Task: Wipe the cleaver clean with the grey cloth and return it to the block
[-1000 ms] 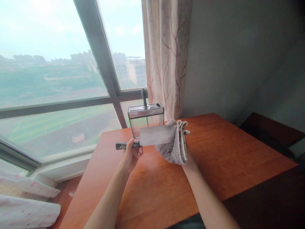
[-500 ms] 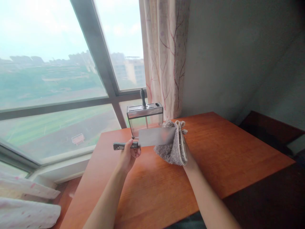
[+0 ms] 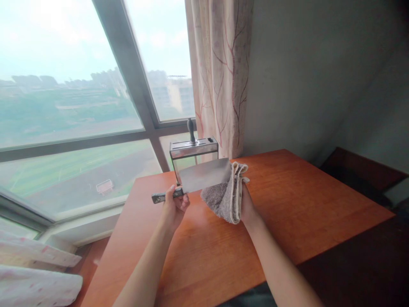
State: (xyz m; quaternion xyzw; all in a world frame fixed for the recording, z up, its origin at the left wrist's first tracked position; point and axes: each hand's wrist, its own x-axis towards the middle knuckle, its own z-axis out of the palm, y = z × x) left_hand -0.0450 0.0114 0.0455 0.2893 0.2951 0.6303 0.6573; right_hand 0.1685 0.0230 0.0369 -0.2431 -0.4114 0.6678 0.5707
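Observation:
My left hand (image 3: 175,205) is closed round the dark handle of a cleaver (image 3: 204,174). Its broad metal blade points right and tilts slightly upward above the table. A folded grey-brown towel (image 3: 223,200) with a pale edge is gripped in my right hand (image 3: 247,202), whose fingers are mostly hidden behind the cloth. The far end of the blade meets the towel, which lies below and behind it. Just beyond the blade stands a knife block (image 3: 194,147) with clear sides and a metal top; one dark-handled tool sticks up from it.
The reddish-brown wooden table (image 3: 303,196) spreads under both hands. Behind its far edge are a large window (image 3: 70,102) and a patterned curtain (image 3: 223,76). White curtain fabric (image 3: 38,283) hangs at the lower left, and a dark wooden piece (image 3: 364,170) stands at the right.
The blade's far end has tilted upward. My right hand has shifted slightly left with the towel, which now covers less of the area above the blade. My left hand keeps its grip on the cleaver.

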